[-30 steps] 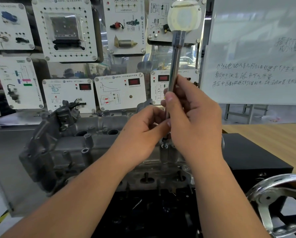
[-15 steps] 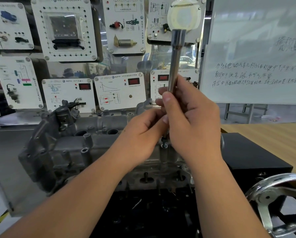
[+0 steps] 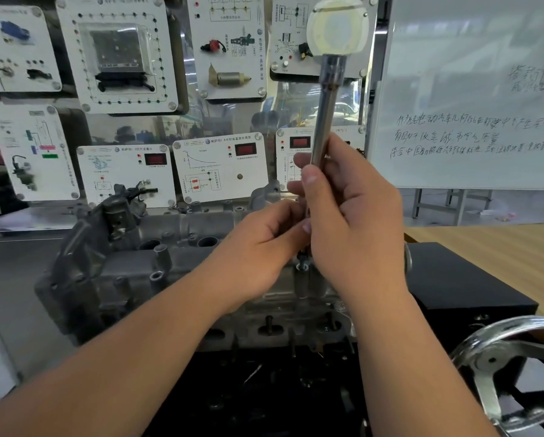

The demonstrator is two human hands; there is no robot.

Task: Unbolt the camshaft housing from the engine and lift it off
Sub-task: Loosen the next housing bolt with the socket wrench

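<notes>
Gripping the steel shaft of a long driver tool (image 3: 325,121), the right hand (image 3: 355,222) has its thumb and fingers curled round the shaft about midway down; the tool stands nearly upright, tilted slightly right at the top, and ends in a round pale knob (image 3: 337,26). Left hand (image 3: 264,244) sits just below and left of the right, fingers curled in toward the lower shaft, pinching it as far as can be seen; the fingertips are partly hidden behind the right hand. Tool tip sits at a bolt (image 3: 302,265) on the near edge of the camshaft housing (image 3: 132,266). Housing is grey cast metal, seated on the engine (image 3: 280,323), directly below both hands. Behind: wall of white training panels (image 3: 220,171). Right: whiteboard (image 3: 472,105) with handwriting, wooden table (image 3: 500,247), black box (image 3: 459,279). Lower right: chrome handwheel (image 3: 497,364).
</notes>
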